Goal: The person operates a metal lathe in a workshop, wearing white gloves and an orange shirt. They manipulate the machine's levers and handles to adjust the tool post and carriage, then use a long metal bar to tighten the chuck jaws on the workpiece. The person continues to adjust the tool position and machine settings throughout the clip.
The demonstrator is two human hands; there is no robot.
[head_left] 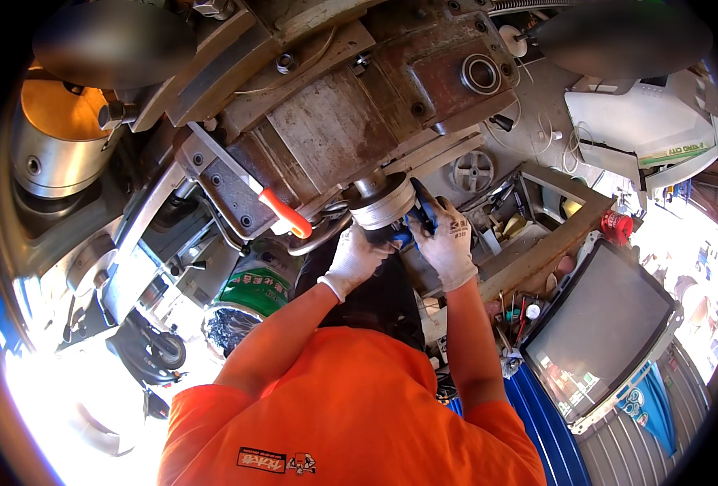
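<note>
A round metal handwheel (381, 204) with a bright rim sticks out from the front of a worn brown machine carriage (326, 134). My left hand (360, 257), in a white glove, is closed just below the wheel, its fingertips hidden. On the wheel's right side is my right hand (449, 247), gloved white with dark blue finger coating, its fingers curled against the rim. A file with an orange handle (284, 212) lies on the machine to the left of the wheel.
A chuck-like metal cylinder (63, 150) is at the far left. A green sack (255, 283) stands left of my legs. To the right are an open tray (529, 263) of tools and parts, a red object (616, 228) and a dark framed panel (602, 320).
</note>
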